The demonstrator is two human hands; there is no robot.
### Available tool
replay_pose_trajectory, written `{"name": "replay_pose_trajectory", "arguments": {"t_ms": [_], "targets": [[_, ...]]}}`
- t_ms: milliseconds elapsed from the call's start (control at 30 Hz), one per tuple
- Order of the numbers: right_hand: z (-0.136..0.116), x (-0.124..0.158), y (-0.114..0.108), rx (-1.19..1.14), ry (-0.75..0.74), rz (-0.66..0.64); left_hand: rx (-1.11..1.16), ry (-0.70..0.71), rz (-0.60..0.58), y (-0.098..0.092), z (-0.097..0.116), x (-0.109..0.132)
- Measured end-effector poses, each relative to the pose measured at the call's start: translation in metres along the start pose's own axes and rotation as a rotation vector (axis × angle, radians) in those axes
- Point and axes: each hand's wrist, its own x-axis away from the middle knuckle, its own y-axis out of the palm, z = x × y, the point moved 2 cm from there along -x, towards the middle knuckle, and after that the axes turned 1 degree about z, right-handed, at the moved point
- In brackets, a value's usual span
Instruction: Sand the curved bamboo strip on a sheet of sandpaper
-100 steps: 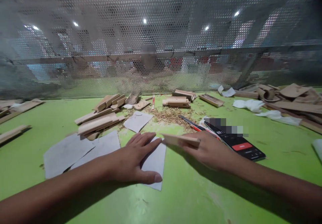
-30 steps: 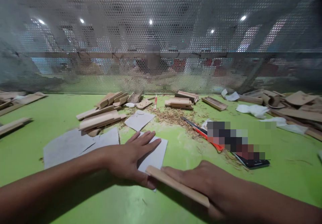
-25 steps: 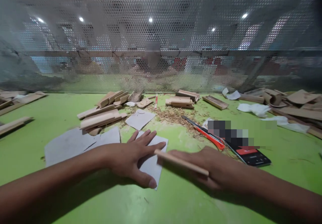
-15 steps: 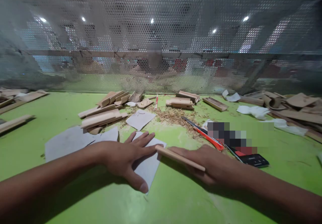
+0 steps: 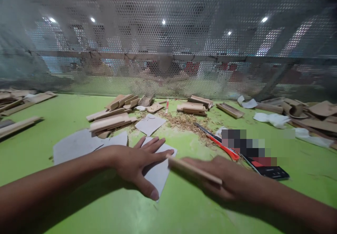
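My left hand (image 5: 137,167) lies flat with spread fingers on a white sheet of paper (image 5: 160,172), its thumb near the sheet's lower corner. My right hand (image 5: 221,176) is closed around a flat, pale bamboo piece (image 5: 196,171), which is tilted and slightly blurred. One end of the piece is close to my left index fingertip, at the paper's right edge. Whether it touches the paper I cannot tell. Just beyond my left hand sits a smaller white piece of paper (image 5: 150,123). A larger torn sheet (image 5: 76,146) lies to the left, partly behind my forearm.
Curved bamboo pieces (image 5: 113,121) are stacked at the back left, more (image 5: 193,107) at the back centre. Shavings (image 5: 181,121) litter the green table (image 5: 110,209). A red-handled tool (image 5: 223,146) lies beyond my right hand, beside a partly blurred black object (image 5: 275,171). A perforated metal screen (image 5: 131,34) stands behind.
The view has shifted slightly, so everything sits a little further right. My right hand and the bamboo piece now look blurred by motion. My left hand stays flat on the paper.
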Motion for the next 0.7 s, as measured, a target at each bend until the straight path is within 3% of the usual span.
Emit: {"name": "replay_pose_trajectory", "arguments": {"t_ms": [67,167,300,433,533,667,700], "targets": [[0.002,0.001,0.001,0.020,0.029,0.013,-0.015,-0.003,-0.007,-0.001,0.001,0.000],[0.002,0.002,0.003,0.010,-0.060,-0.040,-0.032,-0.010,-0.037,-0.001,0.002,0.000],[0.004,-0.001,-0.001,0.027,0.030,0.061,-0.048,-0.031,-0.034,-0.002,0.004,0.000],[0.003,-0.001,0.001,-0.043,-0.086,-0.086,-0.069,-0.024,-0.082,-0.002,0.004,-0.001],[0.010,0.000,0.001,0.014,0.020,0.074,-0.077,-0.047,-0.076,-0.003,0.004,-0.001],[0.009,0.000,0.007,-0.014,-0.124,0.001,-0.073,-0.039,-0.066,-0.002,0.004,-0.001],[0.009,0.000,0.006,-0.004,-0.080,0.027,-0.071,-0.044,-0.065,-0.002,0.005,-0.002]]}}
